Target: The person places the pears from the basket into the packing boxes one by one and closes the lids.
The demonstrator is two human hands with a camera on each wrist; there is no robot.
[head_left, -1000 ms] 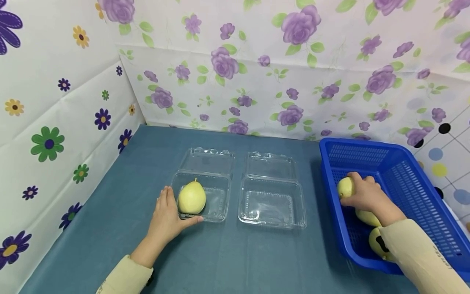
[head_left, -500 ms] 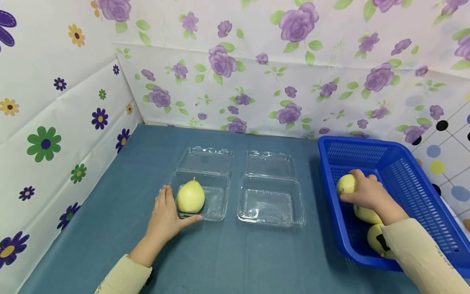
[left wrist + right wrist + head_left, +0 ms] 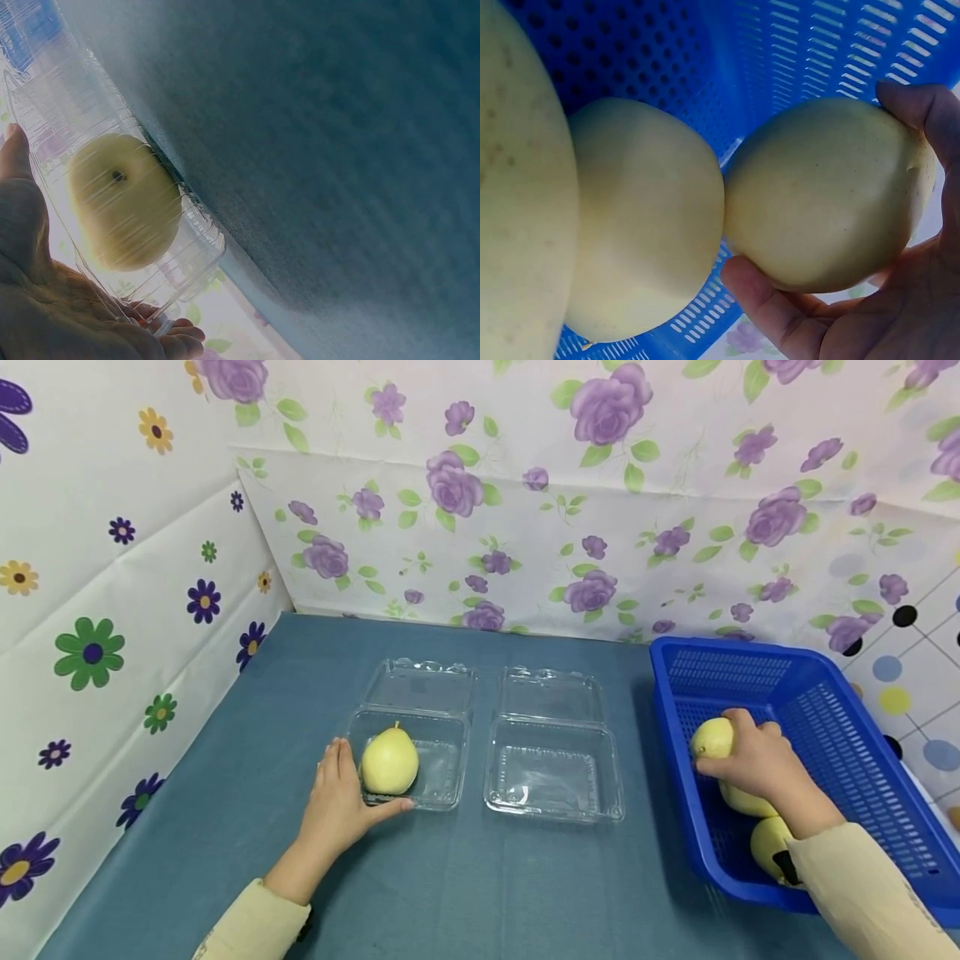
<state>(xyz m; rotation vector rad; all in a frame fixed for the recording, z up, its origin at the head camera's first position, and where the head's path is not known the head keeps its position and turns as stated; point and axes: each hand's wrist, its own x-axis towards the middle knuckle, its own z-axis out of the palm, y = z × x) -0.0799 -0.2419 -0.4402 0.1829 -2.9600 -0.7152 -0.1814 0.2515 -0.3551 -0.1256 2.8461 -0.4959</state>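
Nearest the tabletop's [image 3: 225, 793] left edge, the left hand [image 3: 333, 797] touches a clear box [image 3: 444, 777], fingers together, thumb spread along its front; inside sits a pear [image 3: 390, 762]. Next stands another clear box [image 3: 553, 772], lid open. Toward the tabletop's right edge, inside the basket [image 3: 727, 672], the right hand's [image 3: 761, 760] fingers clamp a second pear [image 3: 712, 739] near two others [image 3: 768, 843].

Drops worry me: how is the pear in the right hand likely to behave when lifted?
The pear looks smooth-skinned, so it may slip in the right hand. Its plump, rounded body would likely roll if released. Its taut surface suggests it's firm rather than squashy.
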